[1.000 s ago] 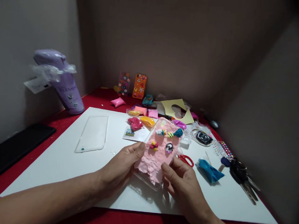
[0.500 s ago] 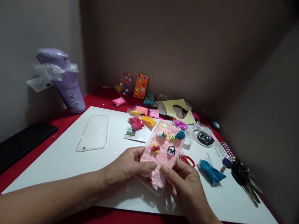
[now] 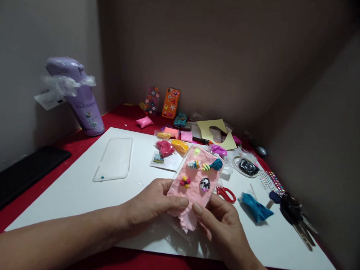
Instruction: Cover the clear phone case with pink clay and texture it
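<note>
Grip closed, left hand (image 3: 149,201) and right hand (image 3: 225,220) hold the pink-coated phone case (image 3: 194,194), thumbs apparently smoothing near its ragged lower end; spreading it calls for light pressure.

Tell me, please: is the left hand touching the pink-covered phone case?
Touching. In the head view, the left hand holds the pink-covered phone case, its thumb lying across the front.

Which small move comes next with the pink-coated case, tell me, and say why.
Probably the right hand should press the pink coating lower with its thumb: that thumb rests on it, the coating's bottom edge is ragged, and bare clear case shows below.
</note>
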Demonstrator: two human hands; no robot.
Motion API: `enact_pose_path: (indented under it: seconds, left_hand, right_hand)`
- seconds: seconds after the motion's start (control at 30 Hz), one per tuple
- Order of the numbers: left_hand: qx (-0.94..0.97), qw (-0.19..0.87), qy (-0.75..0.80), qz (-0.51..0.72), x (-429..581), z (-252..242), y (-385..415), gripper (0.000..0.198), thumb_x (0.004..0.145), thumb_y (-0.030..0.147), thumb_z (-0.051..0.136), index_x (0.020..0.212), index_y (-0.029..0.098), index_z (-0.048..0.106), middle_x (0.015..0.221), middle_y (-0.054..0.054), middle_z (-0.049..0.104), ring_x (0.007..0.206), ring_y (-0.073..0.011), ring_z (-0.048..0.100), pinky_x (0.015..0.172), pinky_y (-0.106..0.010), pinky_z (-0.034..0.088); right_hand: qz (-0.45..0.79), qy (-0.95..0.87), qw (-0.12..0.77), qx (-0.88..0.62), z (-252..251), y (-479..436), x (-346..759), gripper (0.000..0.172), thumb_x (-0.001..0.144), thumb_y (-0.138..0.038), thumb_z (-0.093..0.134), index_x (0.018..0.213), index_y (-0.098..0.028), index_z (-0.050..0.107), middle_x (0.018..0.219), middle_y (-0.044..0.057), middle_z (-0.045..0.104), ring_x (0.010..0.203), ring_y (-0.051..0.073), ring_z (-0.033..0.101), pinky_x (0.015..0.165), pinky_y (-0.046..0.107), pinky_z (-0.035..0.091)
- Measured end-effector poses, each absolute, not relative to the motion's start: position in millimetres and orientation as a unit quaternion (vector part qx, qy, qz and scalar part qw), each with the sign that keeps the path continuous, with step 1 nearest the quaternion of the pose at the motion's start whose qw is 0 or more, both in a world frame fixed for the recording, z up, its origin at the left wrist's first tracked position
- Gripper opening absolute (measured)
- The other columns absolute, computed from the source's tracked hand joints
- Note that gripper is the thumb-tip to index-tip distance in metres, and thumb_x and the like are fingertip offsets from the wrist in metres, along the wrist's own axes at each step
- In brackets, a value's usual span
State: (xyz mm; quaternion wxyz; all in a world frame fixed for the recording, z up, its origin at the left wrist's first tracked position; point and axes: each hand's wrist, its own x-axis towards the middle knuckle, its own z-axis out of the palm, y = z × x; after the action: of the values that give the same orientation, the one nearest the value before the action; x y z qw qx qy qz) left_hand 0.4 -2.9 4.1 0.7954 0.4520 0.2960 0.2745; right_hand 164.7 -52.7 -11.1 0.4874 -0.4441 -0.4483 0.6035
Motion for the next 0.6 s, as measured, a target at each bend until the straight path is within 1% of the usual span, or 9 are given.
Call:
enact_pose_path:
  seconds: [0.1,0.23,0.3,0.4,0.6]
  left_hand:
    - [0.453,0.786,0.314,0.28,1.0,3.2,-3.1,0.023,0.07,0.026,0.069,0.087,0.01,0.067,0.073,-0.006,0.065,0.072,-0.0191,0.06,0.068,-0.029,0.044]
    - [0.455,0.796,0.29,0.275,1.6,2.6,-4.5,0.022,0.072,0.025,0.067,0.087,0.01,0.067,0.073,-0.006,0.065,0.068,-0.0162,0.059,0.066,-0.027,0.043]
    - [0.456,0.8,0.279,0.272,1.4,3.1,-4.9,0.021,0.073,0.024,0.067,0.089,0.01,0.068,0.075,-0.007,0.065,0.069,-0.0157,0.059,0.067,-0.026,0.043]
    - [0.452,0.807,0.271,0.264,0.6,5.3,-4.9,0.024,0.074,0.025,0.067,0.093,0.01,0.068,0.077,-0.008,0.067,0.072,-0.0177,0.061,0.07,-0.028,0.044]
    - [0.459,0.806,0.277,0.249,-2.0,8.0,-4.7,0.029,0.075,0.03,0.067,0.097,0.011,0.068,0.079,-0.01,0.068,0.069,-0.017,0.061,0.067,-0.029,0.045]
  right_hand:
    - [0.607,-0.455,0.485,-0.435,-9.7,-52.9,163.5,0.032,0.074,-0.042,0.067,0.099,-0.021,0.066,0.092,0.008,0.07,0.089,0.025,0.065,0.084,0.041,0.05]
    - [0.599,-0.454,0.481,-0.452,-11.4,-53.8,162.6,0.028,0.076,-0.039,0.066,0.097,-0.021,0.067,0.088,0.007,0.071,0.081,0.023,0.066,0.078,0.038,0.051]
    - [0.59,-0.455,0.483,-0.461,-12.9,-54.2,163.1,0.028,0.076,-0.039,0.066,0.096,-0.02,0.067,0.086,0.008,0.071,0.083,0.024,0.066,0.076,0.037,0.052]
    - [0.583,-0.451,0.489,-0.467,-15.0,-54.0,164.4,0.03,0.075,-0.04,0.067,0.096,-0.019,0.067,0.088,0.008,0.071,0.085,0.025,0.066,0.076,0.038,0.052]
    - [0.576,-0.45,0.503,-0.461,-16.4,-53.1,165.0,0.028,0.073,-0.04,0.068,0.094,-0.02,0.067,0.09,0.009,0.071,0.087,0.026,0.065,0.077,0.041,0.052]
